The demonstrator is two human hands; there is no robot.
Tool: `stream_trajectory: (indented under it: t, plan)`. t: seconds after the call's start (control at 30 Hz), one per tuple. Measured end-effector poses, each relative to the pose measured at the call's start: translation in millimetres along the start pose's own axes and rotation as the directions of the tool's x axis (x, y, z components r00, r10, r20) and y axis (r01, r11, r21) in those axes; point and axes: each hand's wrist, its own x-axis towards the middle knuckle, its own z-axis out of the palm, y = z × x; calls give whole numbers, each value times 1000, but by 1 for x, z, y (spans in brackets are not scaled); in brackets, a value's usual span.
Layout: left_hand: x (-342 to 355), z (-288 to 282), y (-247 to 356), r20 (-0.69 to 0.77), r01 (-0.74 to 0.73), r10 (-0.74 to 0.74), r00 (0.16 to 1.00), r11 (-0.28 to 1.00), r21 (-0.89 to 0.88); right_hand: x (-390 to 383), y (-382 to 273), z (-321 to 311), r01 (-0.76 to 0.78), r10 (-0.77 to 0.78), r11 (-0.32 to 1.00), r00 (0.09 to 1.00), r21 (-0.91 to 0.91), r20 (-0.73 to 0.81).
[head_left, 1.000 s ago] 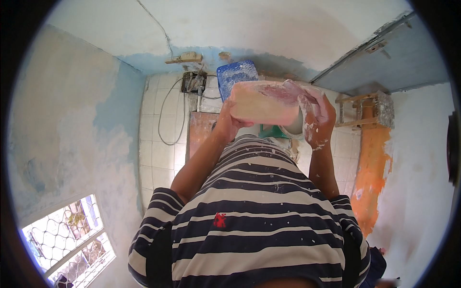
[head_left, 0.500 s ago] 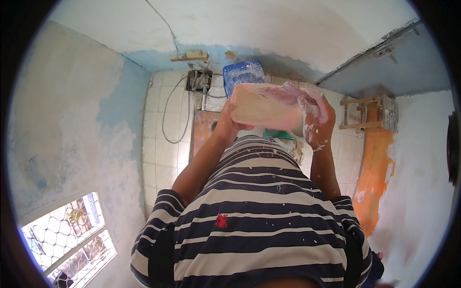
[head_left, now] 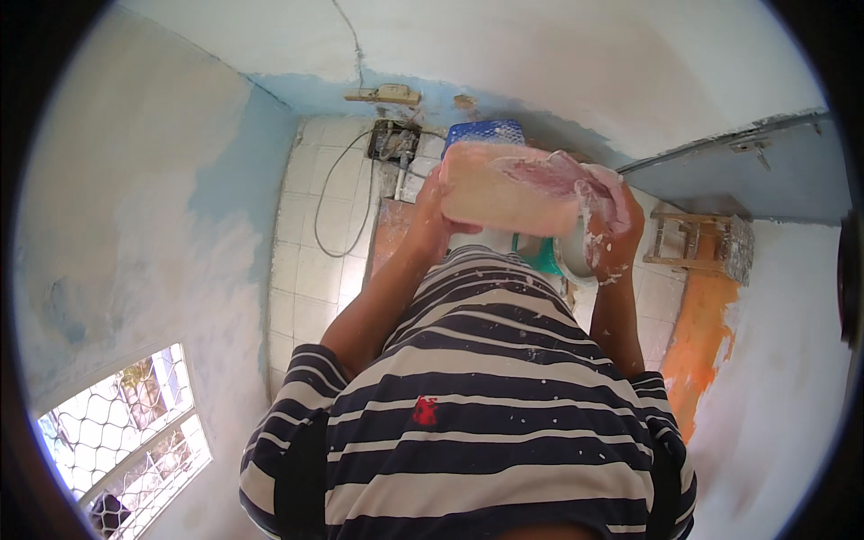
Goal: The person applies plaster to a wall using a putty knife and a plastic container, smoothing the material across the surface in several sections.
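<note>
A pale pink rectangular plastic tub (head_left: 508,202) is tilted in front of my chest, held between both hands. My left hand (head_left: 430,219) is closed round its left end, with fingers under the lower edge. At the right end my right hand (head_left: 612,216), crusted with white paste, grips the tub; its fingertips are hard to make out. Wet mauve-white paste (head_left: 544,169) smears the far side of the tub. Just below the right hand, a round whitish bucket (head_left: 574,256) and a green object (head_left: 544,256) are partly hidden by the tub and my shirt.
A blue perforated basket (head_left: 486,132) stands beyond the tub. Left of it, a paint-spattered device (head_left: 394,141) trails a looping cable (head_left: 319,225) over the tiled floor. A wooden stool (head_left: 697,243) stands at the right wall. A grilled window (head_left: 126,432) is at lower left.
The view has shifted slightly, so most things sit a little further right. The tub has tipped a bit, showing more of the pasty far side and more of the bucket. Both hands keep their hold.
</note>
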Motion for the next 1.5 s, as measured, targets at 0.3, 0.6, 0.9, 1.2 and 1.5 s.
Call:
stream_trajectory:
  t: [0.3,0.6,0.9,1.2,1.5]
  plan:
    - [46,-35,65,-89,-37,43,995,997,73,44,1,60,-19,19,1000,999,-4,33]
    - [78,-90,103,64,52,-52,997,999,-1,69,-7,119,6,-6,996,1000,-88,4]
    - [110,-141,148,-76,56,-58,995,998,-26,109,12,180,-23,25,999,999,47,-44]
    - [119,-175,174,-100,34,-46,994,992,-119,152,29,251,-90,88,982,996,164,20]
    - [114,-204,190,-84,-378,408,909,893,246,153,15,270,-87,83,982,996,167,33]
